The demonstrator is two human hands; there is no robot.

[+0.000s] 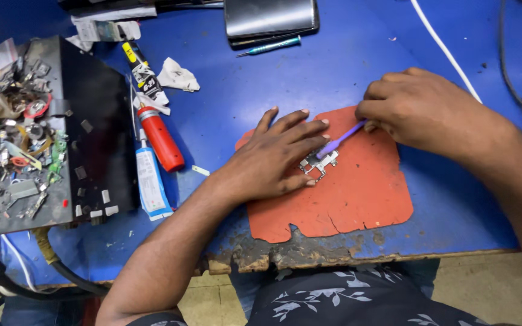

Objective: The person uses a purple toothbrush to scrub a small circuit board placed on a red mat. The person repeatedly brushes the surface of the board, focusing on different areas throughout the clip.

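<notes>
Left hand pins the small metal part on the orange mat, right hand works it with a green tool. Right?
Nearly. The head view shows the tool is purple, not green. The rest stands: left hand pins the metal part on the orange mat, right hand holds the tool.

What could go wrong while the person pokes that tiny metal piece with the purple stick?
The small metal part is pinned only by the left hand's fingertips, so it might slip or flick off the red mat and get lost. The purple tool in the right hand works right beside those fingers and could jab them. The mat's front edge is cracked and near the table's worn edge, so loose bits could roll off.
</notes>
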